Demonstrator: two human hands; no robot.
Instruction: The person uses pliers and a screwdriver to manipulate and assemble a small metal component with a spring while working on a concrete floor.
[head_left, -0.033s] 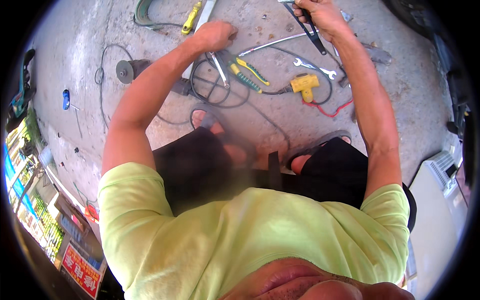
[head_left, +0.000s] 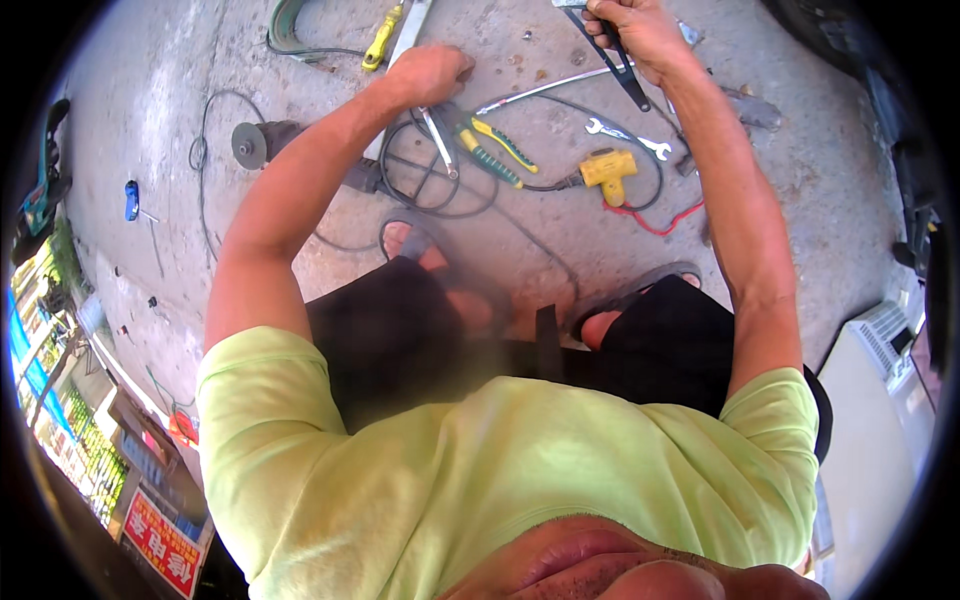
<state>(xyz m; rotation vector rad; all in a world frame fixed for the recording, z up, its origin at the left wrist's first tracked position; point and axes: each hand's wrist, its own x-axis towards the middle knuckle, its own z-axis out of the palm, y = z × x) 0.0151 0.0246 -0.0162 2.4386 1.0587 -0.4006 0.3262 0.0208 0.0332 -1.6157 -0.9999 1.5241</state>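
My left hand is closed over the silver metal bar, near a wrench; what its curled fingers hold is hidden. My right hand grips a black flat metal bracket at the top right. Below them lie a long silver rod, yellow-green pliers, a green-handled tool and an open-ended wrench. A yellow plug adapter sits among dark looped cables.
An angle grinder lies left, near a small blue tool. A yellow-handled tool is at the top. A white appliance stands at the right, a red sign at lower left. The floor is concrete.
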